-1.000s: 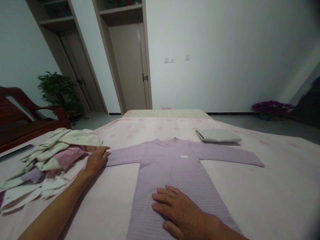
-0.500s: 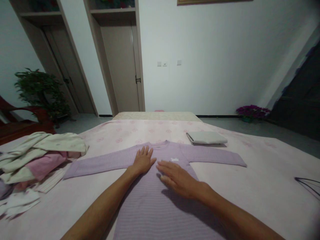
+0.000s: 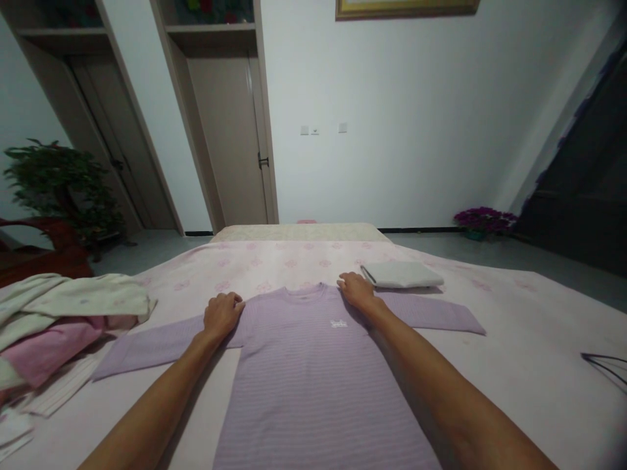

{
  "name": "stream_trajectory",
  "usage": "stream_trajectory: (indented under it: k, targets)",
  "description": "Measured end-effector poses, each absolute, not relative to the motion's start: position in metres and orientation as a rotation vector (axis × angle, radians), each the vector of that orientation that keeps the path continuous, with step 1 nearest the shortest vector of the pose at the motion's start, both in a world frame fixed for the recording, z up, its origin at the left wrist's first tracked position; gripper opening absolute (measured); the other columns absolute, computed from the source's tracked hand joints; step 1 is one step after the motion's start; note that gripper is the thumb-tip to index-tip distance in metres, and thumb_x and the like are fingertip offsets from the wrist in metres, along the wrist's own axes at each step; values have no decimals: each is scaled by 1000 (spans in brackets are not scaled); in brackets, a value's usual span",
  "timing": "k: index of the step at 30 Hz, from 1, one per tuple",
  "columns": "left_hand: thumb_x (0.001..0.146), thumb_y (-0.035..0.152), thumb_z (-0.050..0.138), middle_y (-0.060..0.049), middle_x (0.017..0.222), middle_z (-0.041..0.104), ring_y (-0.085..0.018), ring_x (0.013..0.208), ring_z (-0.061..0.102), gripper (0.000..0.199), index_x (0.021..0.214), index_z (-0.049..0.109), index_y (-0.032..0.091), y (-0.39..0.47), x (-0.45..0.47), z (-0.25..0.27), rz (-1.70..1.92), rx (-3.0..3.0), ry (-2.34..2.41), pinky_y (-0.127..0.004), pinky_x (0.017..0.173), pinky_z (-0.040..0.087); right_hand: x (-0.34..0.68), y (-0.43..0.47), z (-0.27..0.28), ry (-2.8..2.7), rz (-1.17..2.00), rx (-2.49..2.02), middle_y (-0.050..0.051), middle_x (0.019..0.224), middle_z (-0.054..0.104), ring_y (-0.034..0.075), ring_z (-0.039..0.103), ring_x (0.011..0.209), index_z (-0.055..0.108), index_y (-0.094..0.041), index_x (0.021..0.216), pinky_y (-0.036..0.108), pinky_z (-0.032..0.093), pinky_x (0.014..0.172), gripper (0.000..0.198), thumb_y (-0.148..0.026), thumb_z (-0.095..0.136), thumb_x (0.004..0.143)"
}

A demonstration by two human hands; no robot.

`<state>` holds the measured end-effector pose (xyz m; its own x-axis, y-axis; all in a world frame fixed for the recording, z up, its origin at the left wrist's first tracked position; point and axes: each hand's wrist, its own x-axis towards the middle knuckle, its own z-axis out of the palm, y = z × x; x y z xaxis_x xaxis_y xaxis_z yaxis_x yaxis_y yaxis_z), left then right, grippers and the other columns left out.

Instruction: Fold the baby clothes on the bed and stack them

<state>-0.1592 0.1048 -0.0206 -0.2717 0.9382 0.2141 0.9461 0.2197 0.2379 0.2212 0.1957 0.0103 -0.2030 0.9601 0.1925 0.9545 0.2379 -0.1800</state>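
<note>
A lilac, finely striped long-sleeved shirt (image 3: 313,372) lies spread flat, its collar away from me and both sleeves out to the sides. A small white print (image 3: 337,324) marks its chest. My left hand (image 3: 223,316) has its fingers bent down on the shirt's left shoulder, where the sleeve begins. On the opposite shoulder is my right hand (image 3: 357,289), its fingers curled over the far edge of the fabric. Both sets of fingertips are partly hidden.
Pink-patterned cloth (image 3: 514,365) covers the surface beneath the shirt. A heap of clothes (image 3: 63,326) lies at the left, touching or close to the left cuff. Behind the right sleeve rests a folded grey-white item (image 3: 404,274). A dark thin loop (image 3: 605,365) lies at far right.
My hands have parted from the middle of the chest: the left went outward to the left shoulder, the right outward and farther off to the right shoulder. The view has tilted up slightly.
</note>
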Motion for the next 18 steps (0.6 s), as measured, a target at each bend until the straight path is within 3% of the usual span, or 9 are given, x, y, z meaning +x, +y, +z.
stream_trajectory:
  k: [3,6,12,18]
  targets:
    - [92,41,48,-15,104,70,-32,99,63,31,94,69,19,108,-161,-23,-477,-1882,-2420,-38,81,45,222,207,-3,-2244,-5,-1806,14,111,68,25,58,105,71,-16,104,32,39,83,29,-38,53,96]
    - [96,40,44,-10,99,71,-26,92,65,29,96,65,20,114,-160,-22,-473,-1883,-2407,-32,75,43,225,212,-13,-2244,-46,-1781,9,105,68,23,57,105,70,-19,95,30,39,82,24,-38,56,95]
    - [100,37,38,-8,104,72,-23,94,66,27,103,60,21,144,-154,-13,-493,-1821,-2360,-31,79,43,235,227,-19,-2160,-99,-1826,8,110,65,20,60,98,65,-20,104,29,40,78,23,-36,49,99]
    - [95,33,47,-15,110,70,-28,103,65,29,112,63,16,167,-144,-26,-450,-1846,-2313,-38,91,44,238,227,-18,-2141,-116,-1869,11,110,66,23,61,102,67,-18,103,34,41,86,25,-35,50,98]
